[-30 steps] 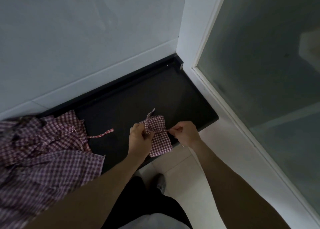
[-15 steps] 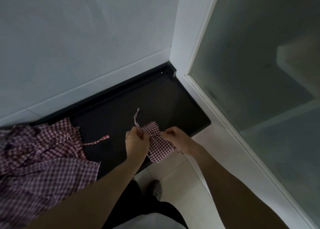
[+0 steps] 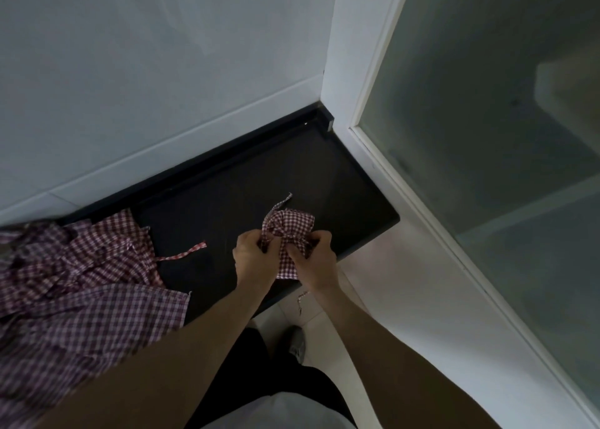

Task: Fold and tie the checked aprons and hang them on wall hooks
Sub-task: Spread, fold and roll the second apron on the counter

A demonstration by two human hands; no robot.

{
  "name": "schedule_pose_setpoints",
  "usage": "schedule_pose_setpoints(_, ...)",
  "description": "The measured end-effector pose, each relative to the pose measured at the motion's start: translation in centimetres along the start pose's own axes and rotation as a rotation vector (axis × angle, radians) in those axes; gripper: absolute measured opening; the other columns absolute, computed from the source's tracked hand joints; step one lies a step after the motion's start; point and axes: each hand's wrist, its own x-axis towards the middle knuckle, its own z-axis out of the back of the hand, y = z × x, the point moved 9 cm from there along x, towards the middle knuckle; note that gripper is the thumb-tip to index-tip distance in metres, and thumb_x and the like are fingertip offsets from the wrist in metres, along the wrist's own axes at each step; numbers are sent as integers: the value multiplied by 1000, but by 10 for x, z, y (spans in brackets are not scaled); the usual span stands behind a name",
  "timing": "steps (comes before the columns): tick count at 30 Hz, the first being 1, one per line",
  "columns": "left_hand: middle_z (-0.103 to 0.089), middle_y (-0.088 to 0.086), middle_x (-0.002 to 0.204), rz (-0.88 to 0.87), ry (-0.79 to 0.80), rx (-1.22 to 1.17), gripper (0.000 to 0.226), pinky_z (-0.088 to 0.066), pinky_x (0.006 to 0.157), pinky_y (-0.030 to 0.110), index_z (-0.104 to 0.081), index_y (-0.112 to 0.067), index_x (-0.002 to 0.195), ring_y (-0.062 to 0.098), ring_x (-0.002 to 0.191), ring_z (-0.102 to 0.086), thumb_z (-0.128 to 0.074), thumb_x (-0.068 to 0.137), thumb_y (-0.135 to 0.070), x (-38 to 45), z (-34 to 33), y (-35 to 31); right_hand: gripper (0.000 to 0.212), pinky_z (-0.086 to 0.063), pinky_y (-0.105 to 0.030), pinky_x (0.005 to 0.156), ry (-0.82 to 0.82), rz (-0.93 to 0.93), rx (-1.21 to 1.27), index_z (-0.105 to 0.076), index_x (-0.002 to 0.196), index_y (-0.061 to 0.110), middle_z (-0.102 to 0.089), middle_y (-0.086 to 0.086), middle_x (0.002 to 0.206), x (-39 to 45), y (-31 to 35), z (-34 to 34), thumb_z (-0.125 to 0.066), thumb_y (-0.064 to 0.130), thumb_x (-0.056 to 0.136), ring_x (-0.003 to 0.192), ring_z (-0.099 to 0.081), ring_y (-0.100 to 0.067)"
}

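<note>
Nearest, at the left – a heap of unfolded checked aprons (image 3: 81,285) spilling over the dark counter (image 3: 341,181). Further in, left hand (image 3: 251,254) and right hand (image 3: 313,261) side by side, fingers curled, both pinching the ties of a small folded apron bundle (image 3: 289,233) at the counter's front edge. Beyond – white wall (image 3: 162,71), frosted glass panel (image 3: 487,103) on the right
</note>
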Motion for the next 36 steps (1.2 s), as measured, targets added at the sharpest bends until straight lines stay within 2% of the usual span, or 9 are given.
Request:
schedule_pose_setpoints(3, -62, 6, 102, 37, -47, -13, 19, -57, 81, 50, -60, -31, 73, 29, 95, -62, -61, 74, -50, -2, 3, 8, 51, -57, -29, 81, -29, 139, -135, -33, 141, 19, -60, -2, 121, 0, 18, -4, -60, 24, 97, 100, -64, -18)
schedule_pose_setpoints(5, -60, 3, 109, 27, -67, -13, 25, -53, 89, 47, -63, -25, 79, 25, 101, -58, -65, 74, -49, -10, 7, 0, 52, -57, -37, 88, -16, 167, -221, -33, 144, 22, -62, -4, 123, 3, 24, -9, -57, 26, 98, 105, -65, -21)
schedule_pose_setpoints(8, -57, -2, 125, -303, -101, 130, 18, -42, 103, 36, -70, -11, 101, 16, 118, -48, -72, 85, -19, -17, 13, -31, 43, -59, -41, 83, 2, 137, -224, -33, 134, 22, -63, -3, 111, 4, 23, -11, -56, 27, 98, 98, -67, -22)
schedule_pose_setpoints(11, -59, -6, 135, -607, 92, 328, 30, -26, 115, 30, -67, -15, 119, 10, 135, -43, -65, 90, -21, -12, 0, -55, 31, -60, -44, 79, 40, 61, -149, -33, 122, 21, -60, 3, 98, 6, 15, -10, -54, 27, 99, 89, -68, -22)
schedule_pose_setpoints(15, -58, 1, 131, -700, 226, 604, 26, -29, 113, 31, -59, -16, 122, 16, 126, -47, -50, 100, -26, -7, -8, -67, 29, -59, -46, 80, 81, 5, -90, -30, 114, 26, -62, 0, 101, 11, 8, -12, -55, 27, 99, 91, -68, -24)
schedule_pose_setpoints(19, -60, -2, 114, -651, 235, 780, 20, -39, 96, 31, -55, -17, 114, 17, 104, -54, -41, 104, -27, -3, -12, -70, 26, -58, -32, 64, 80, -39, -91, -29, 120, 19, -61, -2, 95, 10, 7, -15, -46, 27, 103, 79, -66, -19)
schedule_pose_setpoints(23, -60, -9, 93, -481, 276, 532, 13, -40, 68, 13, -53, -22, 106, 0, 77, -57, -42, 105, -28, -7, -20, -49, 28, -52, -25, 55, 34, -79, -62, -27, 126, 17, -59, -2, 92, 9, 2, -17, -43, 25, 103, 75, -64, -17)
schedule_pose_setpoints(29, -55, 1, 112, -431, 211, 528, 19, -51, 90, 36, -50, -13, 118, 15, 93, -60, -43, 104, -22, 6, -22, -38, 41, -58, -40, 86, 263, -118, 50, -36, 121, 23, -61, -5, 117, 20, -8, -14, -65, 25, 93, 98, -66, -21)
schedule_pose_setpoints(36, -48, 5, 118, -514, 141, 496, 17, -52, 88, 37, -52, -11, 115, 15, 93, -56, -50, 101, -20, 4, -19, -39, 12, -50, -26, 77, 235, 148, -177, -71, 96, 15, -67, 6, 89, 35, -4, 30, -66, 27, 94, 82, -63, -6)
